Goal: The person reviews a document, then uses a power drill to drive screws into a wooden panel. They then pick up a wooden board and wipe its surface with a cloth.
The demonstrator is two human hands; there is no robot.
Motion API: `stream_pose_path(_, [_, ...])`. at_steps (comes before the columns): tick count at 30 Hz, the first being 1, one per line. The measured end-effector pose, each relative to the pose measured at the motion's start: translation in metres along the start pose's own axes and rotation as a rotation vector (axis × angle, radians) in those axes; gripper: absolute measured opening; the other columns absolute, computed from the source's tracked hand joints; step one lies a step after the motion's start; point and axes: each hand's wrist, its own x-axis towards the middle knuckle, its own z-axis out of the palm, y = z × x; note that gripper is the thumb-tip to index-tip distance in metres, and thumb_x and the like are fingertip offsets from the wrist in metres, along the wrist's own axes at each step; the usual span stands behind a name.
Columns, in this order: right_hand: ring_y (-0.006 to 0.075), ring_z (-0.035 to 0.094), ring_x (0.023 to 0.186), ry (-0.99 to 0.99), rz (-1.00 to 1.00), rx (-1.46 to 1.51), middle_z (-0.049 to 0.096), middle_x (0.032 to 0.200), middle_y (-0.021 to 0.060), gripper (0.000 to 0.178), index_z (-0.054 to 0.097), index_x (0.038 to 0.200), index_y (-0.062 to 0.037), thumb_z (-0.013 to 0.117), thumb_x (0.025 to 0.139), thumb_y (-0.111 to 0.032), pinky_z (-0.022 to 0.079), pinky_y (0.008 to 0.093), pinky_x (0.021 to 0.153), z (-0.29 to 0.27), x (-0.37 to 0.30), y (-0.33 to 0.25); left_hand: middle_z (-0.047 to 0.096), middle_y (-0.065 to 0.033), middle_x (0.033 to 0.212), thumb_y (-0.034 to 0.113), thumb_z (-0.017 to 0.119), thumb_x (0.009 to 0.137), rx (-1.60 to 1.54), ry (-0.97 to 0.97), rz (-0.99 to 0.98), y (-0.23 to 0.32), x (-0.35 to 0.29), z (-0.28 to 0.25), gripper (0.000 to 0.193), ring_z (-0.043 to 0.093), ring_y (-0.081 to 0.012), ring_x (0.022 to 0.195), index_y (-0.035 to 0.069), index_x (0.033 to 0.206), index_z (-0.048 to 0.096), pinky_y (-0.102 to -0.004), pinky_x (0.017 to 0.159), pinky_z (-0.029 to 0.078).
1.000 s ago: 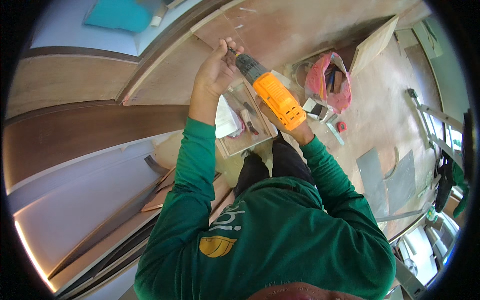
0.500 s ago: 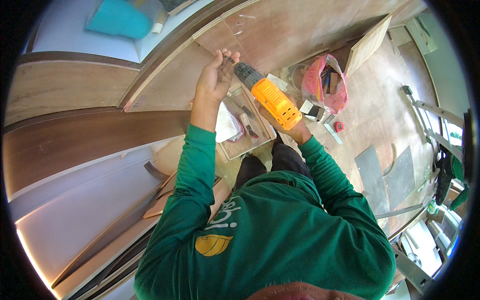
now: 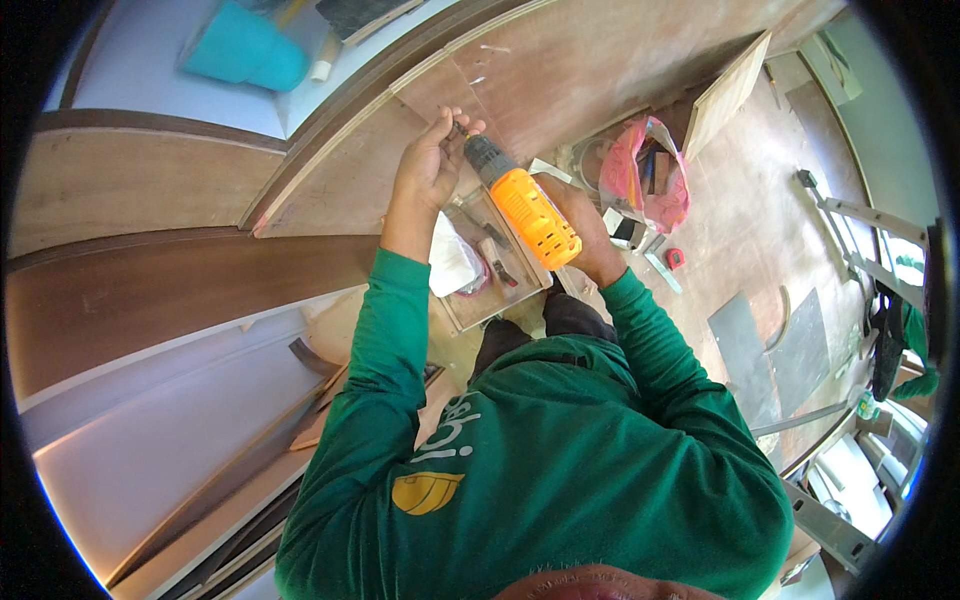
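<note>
My right hand [image 3: 588, 228] is wrapped round an orange and black cordless drill [image 3: 535, 215], mostly hidden behind its body. The drill points up and to the left. At its dark chuck, the fingers and thumb of my left hand [image 3: 432, 165] close around the thin drill bit [image 3: 461, 129], palm turned up. Below the drill is a wooden stand or box top [image 3: 480, 310] bearing a white bag [image 3: 455, 262] and a small dark-and-red tool [image 3: 505, 275]. The drill's handle is out of sight.
Beyond my hands runs a wooden panel [image 3: 540, 75]. A pink bag [image 3: 618, 175] of tools, a red tape measure [image 3: 676, 258] and grey sheets [image 3: 745, 350] lie on the floor. Right stands a ladder [image 3: 880, 215], near another person's green sleeve [image 3: 915, 385]. A turquoise bucket [image 3: 245, 48] sits upper left.
The drill has shifted slightly left and down at its rear end, and my right hand has turned with it. My left hand stays at the bit, slightly lower in view.
</note>
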Motion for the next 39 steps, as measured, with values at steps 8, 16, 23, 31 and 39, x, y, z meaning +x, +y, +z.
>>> stream_pose_path(8, [0.0485,0.067,0.099,0.027,0.1,0.052,0.07,0.11,0.0249,0.051,0.062,0.125,-0.0021,0.078,0.085,-0.03,0.054,0.0488,0.084,0.01,-0.005,0.007,0.069,-0.0073,0.104,0.027,0.072,0.104,0.159,-0.099,-0.023,0.006,0.013,-0.005,0.026,0.07,-0.026,0.108,0.004,0.115,0.067,-0.0376,0.099,0.058])
stream_pose_path(16, [0.048,0.068,0.102,0.058,0.125,0.059,0.071,0.113,0.0259,0.054,0.062,0.129,-0.0029,0.077,0.086,-0.032,0.055,0.0503,0.084,0.021,-0.002,0.019,0.071,-0.0086,0.12,0.028,0.07,0.105,0.364,0.003,0.132,0.007,0.026,-0.008,0.022,0.06,-0.0183,0.11,0.006,0.109,0.072,-0.032,0.107,0.043])
stream_pose_path(23, [0.0484,0.067,0.106,0.035,0.142,0.063,0.071,0.117,0.0261,0.058,0.062,0.132,-0.0038,0.078,0.084,-0.033,0.056,0.0492,0.087,0.015,0.003,0.018,0.071,-0.0101,0.126,0.027,0.07,0.105,0.358,0.031,0.152,0.006,0.032,-0.005,0.023,0.059,-0.0179,0.113,0.006,0.112,0.072,-0.0314,0.108,0.042])
stream_pose_path(31, [0.0486,0.067,0.109,0.024,0.113,0.048,0.071,0.117,0.0274,0.063,0.061,0.133,-0.0032,0.079,0.082,-0.034,0.056,0.0496,0.089,0.014,0.002,0.021,0.071,-0.011,0.127,0.024,0.07,0.105,0.311,0.017,0.153,0.006,0.033,-0.006,0.02,0.059,-0.0191,0.117,0.006,0.11,0.072,-0.0319,0.11,0.042])
stream_pose_path(39, [0.0491,0.067,0.108,0.034,0.103,0.081,0.072,0.116,0.0273,0.064,0.061,0.133,-0.0026,0.081,0.079,-0.03,0.056,0.0494,0.09,0.019,0.004,0.027,0.072,-0.0097,0.128,0.024,0.069,0.104,0.315,-0.002,0.128,0.01,0.038,-0.013,0.017,0.059,-0.0178,0.118,0.008,0.108,0.073,-0.0324,0.113,0.039])
